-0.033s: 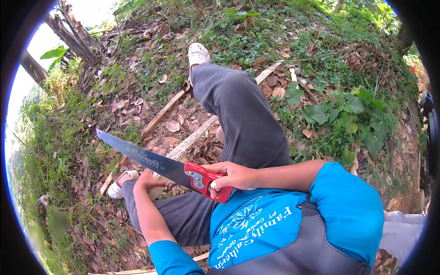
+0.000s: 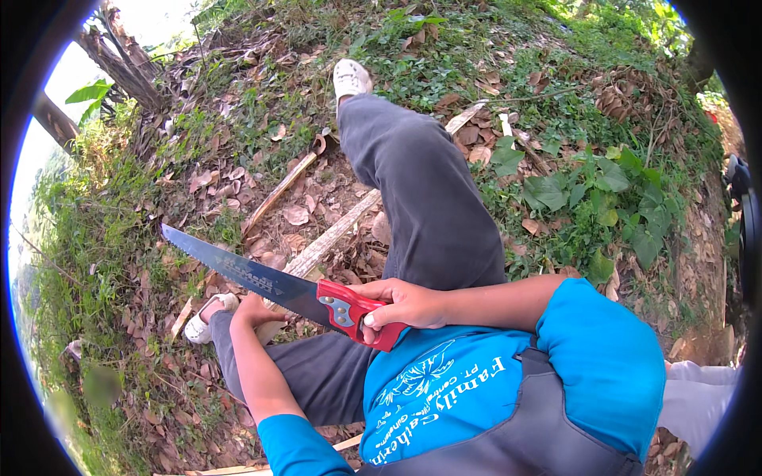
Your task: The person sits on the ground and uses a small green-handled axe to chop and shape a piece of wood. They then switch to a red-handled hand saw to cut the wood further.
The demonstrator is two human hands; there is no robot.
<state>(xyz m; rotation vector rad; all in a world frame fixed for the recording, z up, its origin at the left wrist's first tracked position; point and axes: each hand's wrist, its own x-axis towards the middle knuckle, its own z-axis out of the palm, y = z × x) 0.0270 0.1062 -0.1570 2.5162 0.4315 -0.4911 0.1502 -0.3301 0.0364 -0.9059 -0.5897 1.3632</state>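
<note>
My right hand (image 2: pixel 409 305) is closed around the red handle of a handsaw (image 2: pixel 262 276). The saw's grey toothed blade points to the left, its teeth edge toward me. Beneath the blade, a long pale wooden pole (image 2: pixel 337 232) slants from the far right toward my lap, passing under my right leg. My left hand (image 2: pixel 255 310) grips the pole's near end, just below the blade. Part of that hand's fingers is hidden, and whether the teeth touch the wood cannot be made out.
A thinner split stick (image 2: pixel 279 193) lies left of my right leg (image 2: pixel 425 190). My white shoes (image 2: pixel 352 78) rest on leaf-strewn ground. Broad-leaved plants (image 2: pixel 611 186) grow at right, tree trunks (image 2: pixel 119 67) stand far left. Another person's light grey clothing (image 2: pixel 698 401) shows at lower right.
My right foot has shifted a little farther away and to the right. The saw has moved very slightly left; both hands keep their hold.
</note>
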